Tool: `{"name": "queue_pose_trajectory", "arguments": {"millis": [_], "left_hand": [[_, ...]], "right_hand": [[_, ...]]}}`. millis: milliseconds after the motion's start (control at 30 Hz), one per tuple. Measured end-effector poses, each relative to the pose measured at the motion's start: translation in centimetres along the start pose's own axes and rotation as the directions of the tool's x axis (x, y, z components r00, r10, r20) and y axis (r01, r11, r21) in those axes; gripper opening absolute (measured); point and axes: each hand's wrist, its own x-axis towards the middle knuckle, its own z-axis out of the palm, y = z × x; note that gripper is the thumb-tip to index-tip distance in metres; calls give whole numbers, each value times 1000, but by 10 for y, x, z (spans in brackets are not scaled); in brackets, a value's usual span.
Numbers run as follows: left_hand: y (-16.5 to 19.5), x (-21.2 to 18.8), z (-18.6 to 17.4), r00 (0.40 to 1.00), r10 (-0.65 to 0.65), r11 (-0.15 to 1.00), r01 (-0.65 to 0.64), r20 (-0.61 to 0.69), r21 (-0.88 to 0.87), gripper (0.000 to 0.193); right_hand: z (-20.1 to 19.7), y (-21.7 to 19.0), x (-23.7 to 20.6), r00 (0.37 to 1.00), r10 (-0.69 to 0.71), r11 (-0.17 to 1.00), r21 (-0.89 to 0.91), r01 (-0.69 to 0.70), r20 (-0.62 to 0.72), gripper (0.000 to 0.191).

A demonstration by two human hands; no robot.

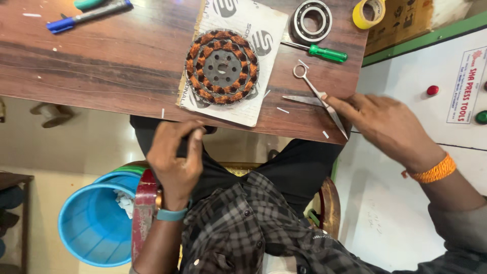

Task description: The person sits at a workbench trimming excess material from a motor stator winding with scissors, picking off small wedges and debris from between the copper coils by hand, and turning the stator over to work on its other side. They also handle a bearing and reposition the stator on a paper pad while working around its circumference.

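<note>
I see the scissors [318, 99] lying open on the wooden desk [111, 61], near its edge at about 3 o'clock from the copper-wound stator [221, 66]. My right hand [388, 127] lies on them — its fingers [341, 104] stretched flat over the blades and not gripping anything that I can make out. My left hand [175, 157] hangs just off the desk edge at 6 o'clock from the stator, fingers pinched together on something small and dark; what it is I cannot tell. The stator rests on a printed cardboard sheet [253, 30]. At 1 o'clock from it sit a steel bearing [311, 21] and a green-handled screwdriver [317, 50] — a yellow tape roll [369, 12] further out. A blue bucket [94, 223] stands on the floor.
</note>
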Motion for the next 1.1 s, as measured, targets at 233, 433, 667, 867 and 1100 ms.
{"name": "queue_pose_trajectory", "arguments": {"millis": [233, 433, 667, 867, 1100], "left_hand": [[30, -8, 12, 972, 20, 980, 28, 234, -198, 18], [56, -16, 24, 924, 82, 984, -14, 374, -179, 41], [29, -35, 42, 649, 118, 581, 569, 752, -582, 83], [30, -54, 74, 834, -315, 408, 551, 454, -728, 37], [26, -28, 84, 877, -327, 584, 481, 352, -654, 26]], "right_hand": [[25, -31, -28, 974, 183, 902, 372, -221, 135, 62], [57, -82, -83, 954, 301, -176, 983, 60, -4, 44], [96, -159, -56, 938, 280, -626, 779, 18, 204, 54], [84, -225, 0, 700, 686, 32, 969, 244, -199, 52], [72, -217, -2, 524, 650, 535, 821, 200, -551, 42]]}}
